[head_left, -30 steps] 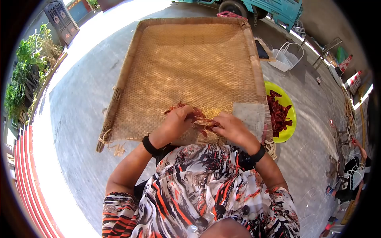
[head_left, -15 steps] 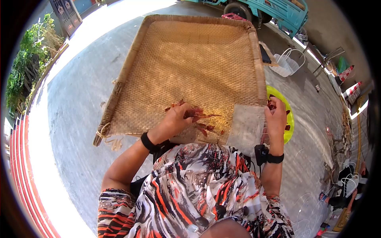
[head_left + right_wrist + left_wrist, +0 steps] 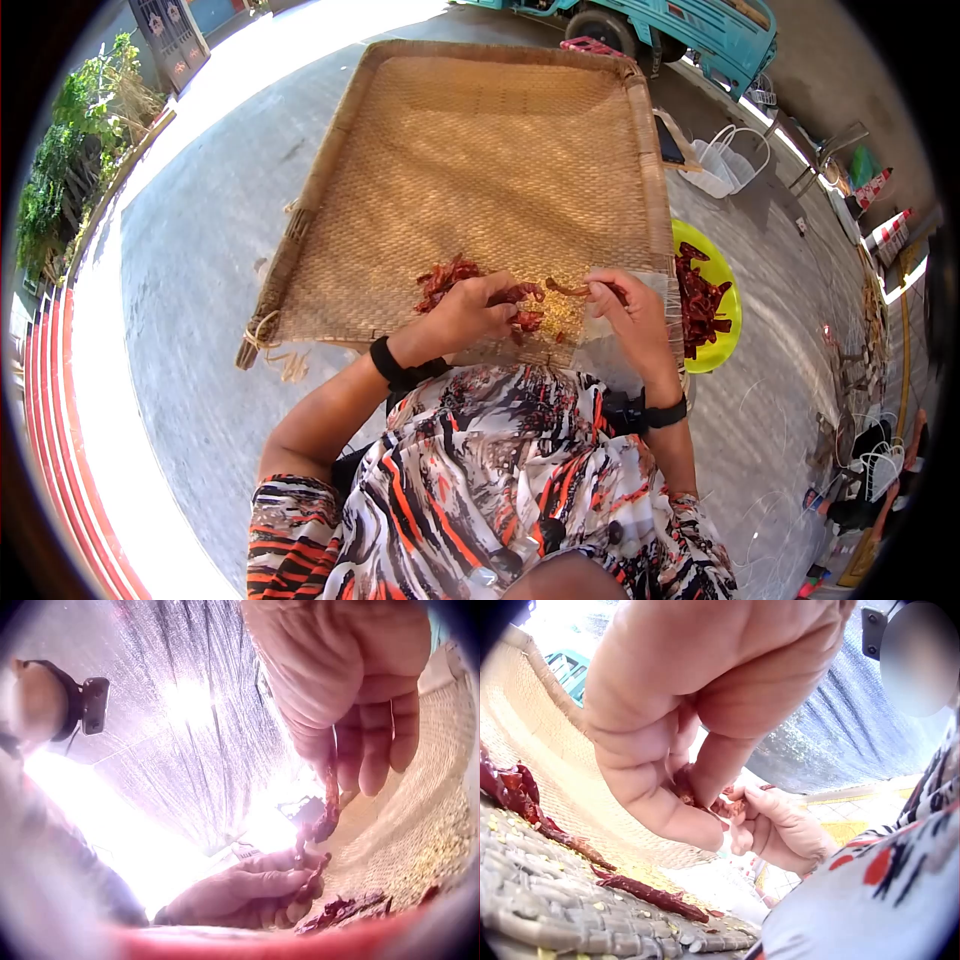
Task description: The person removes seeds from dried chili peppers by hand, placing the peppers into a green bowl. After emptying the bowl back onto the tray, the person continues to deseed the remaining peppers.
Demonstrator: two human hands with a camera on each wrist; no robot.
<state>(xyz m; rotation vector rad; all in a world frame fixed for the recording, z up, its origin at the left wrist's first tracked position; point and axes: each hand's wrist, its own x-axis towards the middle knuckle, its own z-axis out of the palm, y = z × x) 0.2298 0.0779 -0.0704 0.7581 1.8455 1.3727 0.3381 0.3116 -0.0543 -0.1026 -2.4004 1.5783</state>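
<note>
Over the near part of a woven tray [image 3: 480, 150], my left hand [image 3: 470, 315] holds dried red chilies [image 3: 525, 292] between thumb and fingers. My right hand [image 3: 640, 325] faces it, pinching a long dried chili [image 3: 328, 802] that points toward the left hand. In the left wrist view the two hands nearly meet, and a loose chili [image 3: 652, 895] lies on the weave below. A heap of red chili pods [image 3: 447, 280] sits just beyond my left hand. Yellow seeds [image 3: 565, 320] are scattered between the hands.
A yellow bowl [image 3: 733, 320] of dried chilies [image 3: 700, 295] stands beyond the tray's right edge. A translucent sheet [image 3: 600, 355] lies at the tray's near right, under my right hand. A white basket [image 3: 722, 170] and a turquoise vehicle [image 3: 700, 40] are farther off.
My right hand left the chilies by the left hand, reached into the yellow bowl, then returned over the tray with a chili. My left hand stayed near the heap, shifting slightly right.
</note>
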